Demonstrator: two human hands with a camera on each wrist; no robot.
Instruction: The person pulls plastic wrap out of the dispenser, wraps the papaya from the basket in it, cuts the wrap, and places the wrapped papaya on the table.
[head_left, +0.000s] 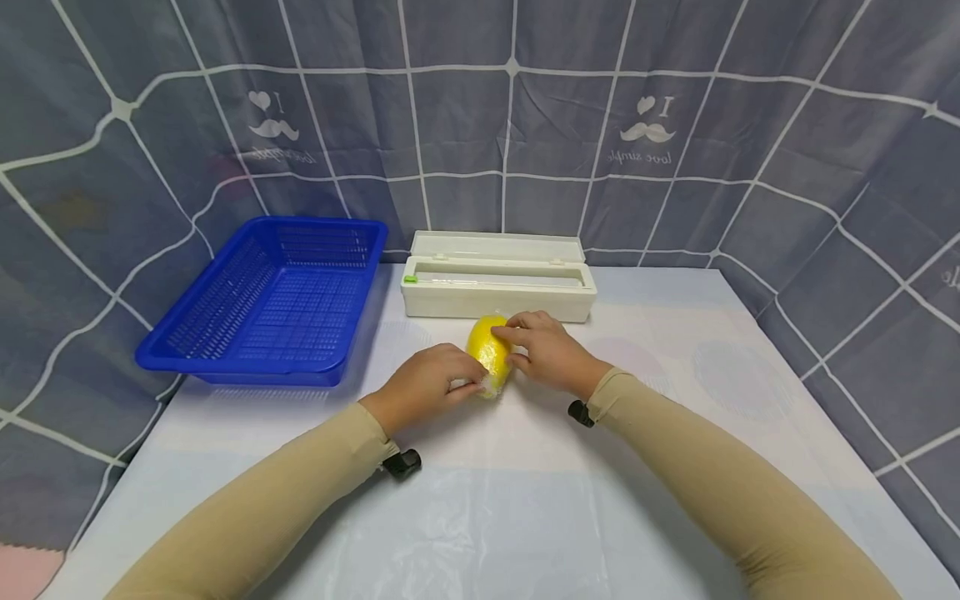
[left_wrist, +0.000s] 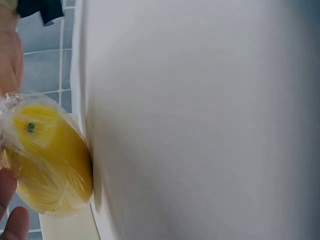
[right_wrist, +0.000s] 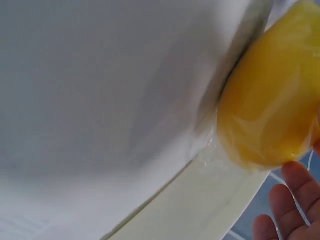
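A yellow oval fruit [head_left: 488, 353] lies on the white table, wrapped in clear plastic film that bunches at its near end. A small green stem spot shows through the film on the fruit [left_wrist: 55, 155] in the left wrist view. My left hand [head_left: 431, 383] pinches the gathered film at the near left end. From the right, my right hand [head_left: 553, 354] holds the fruit [right_wrist: 272, 100], fingertips on its top and side. Some fingers of that hand [right_wrist: 295, 210] stand off the fruit's far end in the right wrist view.
Just behind the fruit stands a white film dispenser box [head_left: 495, 302], lid raised, with a green piece [head_left: 410, 279] at its left. A blue plastic basket [head_left: 337, 367] sits at the back left. Grey checked curtains [head_left: 465, 125] enclose the table [head_left: 510, 517] behind and at the sides.
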